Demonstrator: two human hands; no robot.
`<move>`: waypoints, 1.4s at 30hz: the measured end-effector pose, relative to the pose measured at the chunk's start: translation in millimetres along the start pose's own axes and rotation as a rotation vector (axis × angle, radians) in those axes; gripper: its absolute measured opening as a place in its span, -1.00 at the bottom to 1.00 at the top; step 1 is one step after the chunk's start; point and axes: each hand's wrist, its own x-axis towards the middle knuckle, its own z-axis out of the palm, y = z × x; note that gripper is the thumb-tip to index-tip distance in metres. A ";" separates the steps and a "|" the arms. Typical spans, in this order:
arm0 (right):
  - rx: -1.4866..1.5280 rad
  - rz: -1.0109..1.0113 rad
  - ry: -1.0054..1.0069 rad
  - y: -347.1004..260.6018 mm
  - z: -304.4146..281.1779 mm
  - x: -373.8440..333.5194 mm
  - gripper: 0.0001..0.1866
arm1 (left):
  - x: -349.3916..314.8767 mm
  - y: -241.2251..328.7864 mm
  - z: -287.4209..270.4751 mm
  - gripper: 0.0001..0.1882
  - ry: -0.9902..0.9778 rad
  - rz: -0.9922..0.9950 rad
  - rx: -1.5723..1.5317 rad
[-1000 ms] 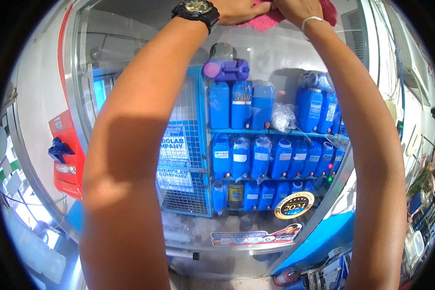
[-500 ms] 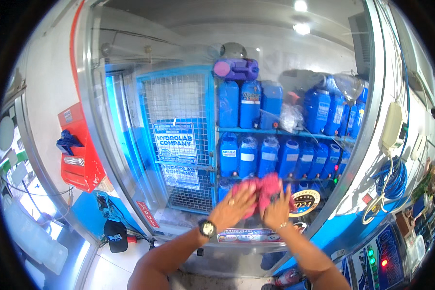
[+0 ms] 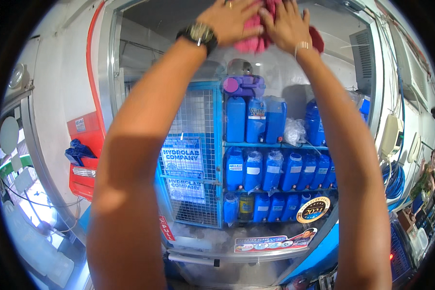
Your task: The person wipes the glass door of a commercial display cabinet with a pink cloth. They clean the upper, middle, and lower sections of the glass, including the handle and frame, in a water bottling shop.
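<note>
Both of my arms reach up across a framed glass door. Near its top, a bunched pink cloth lies against the pane. My left hand, with a dark watch at the wrist, presses the cloth from the left with its fingers spread over it. Beside it, my right hand holds the cloth too, its fingers stretched upward and a band round the wrist. Part of the cloth hides beneath the hands, and a darker red fold sticks out to the right.
Behind the glass, shelves carry several blue water jugs, topped by a purple container. A blue mesh-panelled door stands left of them. Stickers and a bar handle are low on the door. A red wall holder hangs left, coiled blue cable right.
Both hands and the pink cloth have moved from the lower part of the glass up to near its top. The view has shifted slightly, and my forearms now span most of the pane.
</note>
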 end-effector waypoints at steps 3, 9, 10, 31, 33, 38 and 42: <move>-0.064 0.173 -0.190 9.0 18.3 38.9 -0.22 | 27.9 -41.2 2.0 -0.19 -0.168 -0.008 0.023; -0.184 0.044 0.107 0.6 24.8 24.9 -0.23 | 15.9 -29.8 9.0 -0.22 -0.112 -0.084 -0.010; -0.160 0.098 -0.154 -3.5 14.8 11.1 -0.21 | -0.9 -13.9 10.1 -0.23 0.005 -0.077 0.015; -0.023 -0.013 -0.318 -146.5 64.7 46.9 -0.18 | -146.7 -113.2 -18.5 -0.33 -0.134 -0.173 0.052; 0.018 0.016 -0.258 -164.8 88.3 82.0 -0.17 | -143.1 -135.7 -17.6 -0.33 -0.111 -0.254 0.059; 0.034 -0.002 -0.296 -194.9 56.6 52.8 -0.25 | -183.1 -109.8 -18.5 -0.32 -0.019 -0.299 -0.014; 0.113 -0.139 -0.171 -252.0 22.3 -47.9 -0.36 | -285.8 -35.2 -37.4 -0.32 -0.097 -0.345 -0.100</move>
